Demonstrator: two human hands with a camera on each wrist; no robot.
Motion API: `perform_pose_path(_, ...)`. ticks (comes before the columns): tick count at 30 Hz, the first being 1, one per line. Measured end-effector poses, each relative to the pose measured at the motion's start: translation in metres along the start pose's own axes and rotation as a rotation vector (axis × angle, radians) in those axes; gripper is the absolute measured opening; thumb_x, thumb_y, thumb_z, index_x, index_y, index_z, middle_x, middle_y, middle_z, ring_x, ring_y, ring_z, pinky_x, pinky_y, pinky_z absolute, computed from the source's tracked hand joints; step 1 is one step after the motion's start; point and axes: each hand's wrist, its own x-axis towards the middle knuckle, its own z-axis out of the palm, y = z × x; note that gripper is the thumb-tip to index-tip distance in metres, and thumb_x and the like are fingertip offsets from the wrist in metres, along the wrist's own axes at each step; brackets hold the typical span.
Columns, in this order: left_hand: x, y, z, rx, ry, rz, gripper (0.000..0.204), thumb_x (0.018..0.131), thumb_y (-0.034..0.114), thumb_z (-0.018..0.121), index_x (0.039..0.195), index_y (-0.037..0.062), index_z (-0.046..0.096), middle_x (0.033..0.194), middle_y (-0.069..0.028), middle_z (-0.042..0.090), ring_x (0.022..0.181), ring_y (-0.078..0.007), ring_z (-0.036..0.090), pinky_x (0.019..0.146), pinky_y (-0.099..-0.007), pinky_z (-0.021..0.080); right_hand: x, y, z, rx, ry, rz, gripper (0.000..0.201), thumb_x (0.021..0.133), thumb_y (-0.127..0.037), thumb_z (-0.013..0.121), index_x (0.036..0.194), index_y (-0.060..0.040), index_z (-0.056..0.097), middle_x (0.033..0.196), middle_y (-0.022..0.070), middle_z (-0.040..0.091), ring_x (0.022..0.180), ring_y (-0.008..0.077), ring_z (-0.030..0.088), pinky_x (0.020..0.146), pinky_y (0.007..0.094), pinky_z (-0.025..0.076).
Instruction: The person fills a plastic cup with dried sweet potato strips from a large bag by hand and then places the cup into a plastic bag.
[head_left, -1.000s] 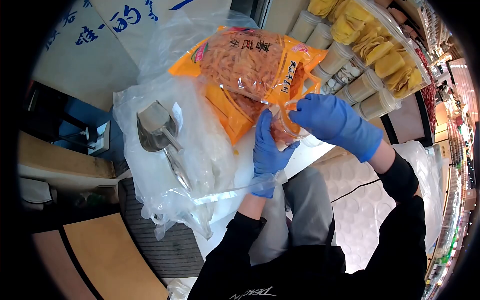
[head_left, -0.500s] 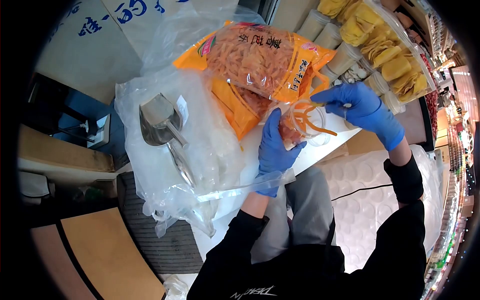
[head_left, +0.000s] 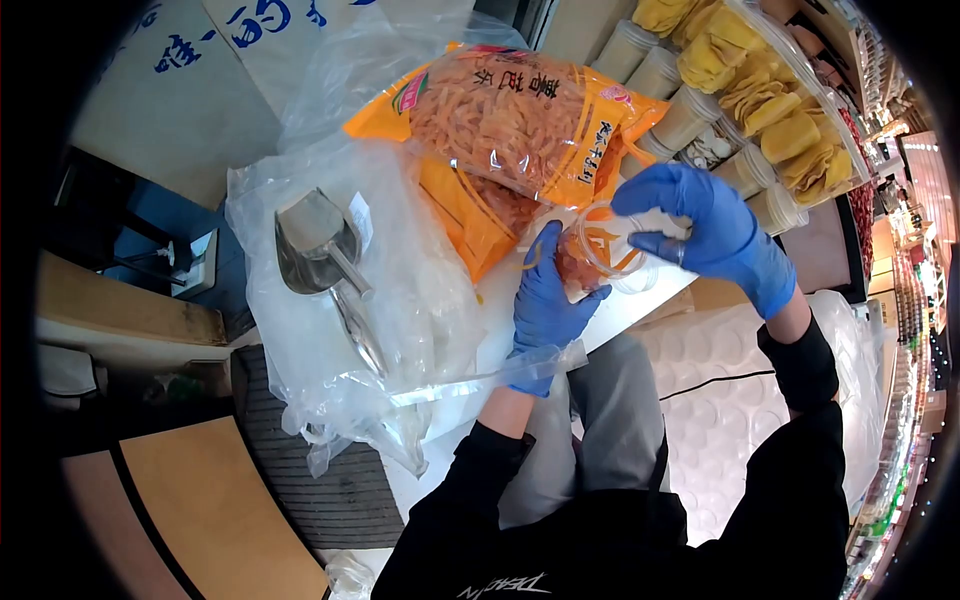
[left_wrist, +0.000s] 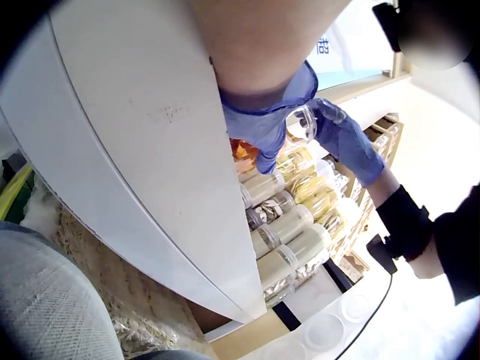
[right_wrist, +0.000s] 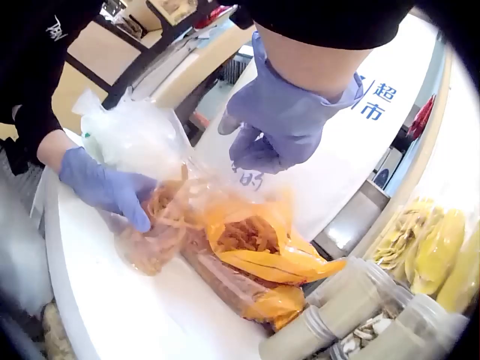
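Gloved in blue, the left hand (head_left: pixel 550 305) grips a clear jar (head_left: pixel 605 250) holding orange dried strips, its mouth tilted toward the right hand. One thin strip (head_left: pixel 532 255) lies against the left hand's fingers. Just beyond the rim, the right hand (head_left: pixel 715 235) has bent fingers and thumb spread apart, with nothing visible between them. The right wrist view shows the left hand (right_wrist: pixel 109 187) around the jar and the right hand (right_wrist: pixel 281 124) above the table. An orange bag (head_left: pixel 500 125) of strips lies behind the jar, on another orange bag (head_left: pixel 465 225).
Two metal scoops (head_left: pixel 315 235) lie on a clear plastic bag (head_left: pixel 400 290) at the left. Lidded jars (head_left: pixel 690 115) and a clear box of yellow slices (head_left: pixel 780 110) stand at the back right. The white table's (head_left: pixel 630 310) edge is near the person's legs.
The right hand first moved away from the jar with orange strips in its fingers, then back toward the rim, its fingers now apart. Strips that hung over the rim are inside. The left hand keeps its grip.
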Motion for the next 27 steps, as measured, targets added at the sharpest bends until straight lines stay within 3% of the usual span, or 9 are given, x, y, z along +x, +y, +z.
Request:
perform_pose_path(7, 0.000, -0.006, 0.000, 0.051, 0.006, 0.051, 0.092, 0.067, 0.019, 0.082, 0.139, 0.0013, 0.027, 0.133, -0.0167, 0.040, 0.122, -0.0271, 0.046, 0.099, -0.0351, 0.041, 0.003, -0.001, 0.012, 0.000, 0.032, -0.020, 0.022, 0.077, -0.013, 0.069, 0.099, -0.0113, 0.068, 0.099, 0.0067, 0.064, 0.090, 0.0267, 0.060, 0.079, 0.0348, 0.050)
perform_pose_path(10, -0.007, 0.001, -0.011, 0.138, -0.051, 0.023, 0.092, 0.072, 0.026, 0.076, 0.143, 0.0047, 0.022, 0.139, -0.0181, 0.036, 0.122, -0.0340, 0.043, 0.101, -0.0364, 0.038, 0.007, -0.010, 0.020, -0.053, 0.061, -0.122, 0.027, 0.072, -0.007, 0.070, 0.098, -0.0108, 0.067, 0.102, 0.0062, 0.064, 0.090, 0.0266, 0.060, 0.079, 0.0351, 0.049)
perform_pose_path(13, -0.027, 0.018, -0.034, 0.359, -0.080, 0.048, 0.078, 0.076, 0.022, 0.071, 0.140, 0.0047, 0.029, 0.140, -0.0160, 0.036, 0.122, -0.0335, 0.044, 0.100, -0.0361, 0.040, 0.005, -0.015, 0.027, -0.067, 0.091, -0.152, 0.031, 0.068, -0.004, 0.071, 0.098, -0.0115, 0.066, 0.106, 0.0061, 0.064, 0.091, 0.0277, 0.060, 0.079, 0.0353, 0.049)
perform_pose_path(18, -0.060, 0.018, -0.063, 0.419, -0.074, 0.051, 0.051, 0.074, 0.012, 0.070, 0.121, 0.0033, 0.051, 0.122, -0.0154, 0.053, 0.108, -0.0305, 0.056, 0.090, -0.0360, 0.046, -0.013, -0.038, 0.051, -0.081, 0.134, -0.101, 0.029, 0.070, -0.004, 0.069, 0.098, -0.0122, 0.065, 0.105, 0.0054, 0.064, 0.092, 0.0263, 0.061, 0.075, 0.0345, 0.051)
perform_pose_path(22, -0.079, 0.026, -0.069, 0.396, -0.141, 0.131, 0.031, 0.075, 0.007, 0.065, 0.105, 0.0043, 0.060, 0.103, -0.0148, 0.061, 0.093, -0.0302, 0.060, 0.080, -0.0384, 0.049, -0.002, -0.060, 0.111, -0.174, -0.079, -0.072, 0.019, 0.073, -0.011, 0.061, 0.092, -0.0075, 0.061, 0.098, 0.0071, 0.060, 0.083, 0.0237, 0.060, 0.065, 0.0328, 0.052)
perform_pose_path(24, -0.080, 0.034, -0.067, 0.423, -0.167, 0.005, 0.022, 0.074, 0.011, 0.063, 0.096, 0.0061, 0.064, 0.098, -0.0128, 0.063, 0.093, -0.0316, 0.059, 0.080, -0.0394, 0.048, 0.000, -0.049, 0.169, -0.311, -0.124, 0.002, 0.015, 0.072, -0.014, 0.059, 0.085, -0.0070, 0.057, 0.090, 0.0064, 0.055, 0.078, 0.0224, 0.058, 0.060, 0.0328, 0.051)
perform_pose_path(25, -0.081, 0.037, -0.066, 0.437, -0.178, -0.059, 0.018, 0.074, 0.012, 0.062, 0.091, 0.0070, 0.066, 0.096, -0.0118, 0.064, 0.092, -0.0324, 0.059, 0.080, -0.0398, 0.048, 0.005, -0.047, 0.185, -0.422, -0.068, 0.026, 0.013, 0.071, -0.014, 0.058, 0.083, -0.0082, 0.057, 0.088, 0.0055, 0.053, 0.076, 0.0211, 0.057, 0.057, 0.0317, 0.050)
perform_pose_path(26, -0.082, 0.025, -0.070, 0.499, -0.230, 0.160, 0.020, 0.075, 0.014, 0.063, 0.093, 0.0060, 0.066, 0.096, -0.0134, 0.064, 0.092, -0.0331, 0.059, 0.079, -0.0405, 0.048, 0.010, -0.044, 0.201, -0.531, -0.016, 0.056, 0.012, 0.071, -0.014, 0.057, 0.082, -0.0095, 0.057, 0.085, 0.0047, 0.051, 0.075, 0.0198, 0.056, 0.054, 0.0306, 0.048)
perform_pose_path(27, -0.081, 0.025, -0.069, 0.462, -0.168, 0.181, 0.019, 0.074, 0.011, 0.064, 0.092, 0.0060, 0.065, 0.094, -0.0138, 0.063, 0.086, -0.0329, 0.059, 0.074, -0.0404, 0.048, 0.015, -0.045, 0.207, -0.701, 0.084, 0.058, 0.012, 0.071, -0.014, 0.056, 0.082, -0.0111, 0.057, 0.084, 0.0039, 0.049, 0.074, 0.0185, 0.055, 0.050, 0.0292, 0.047)
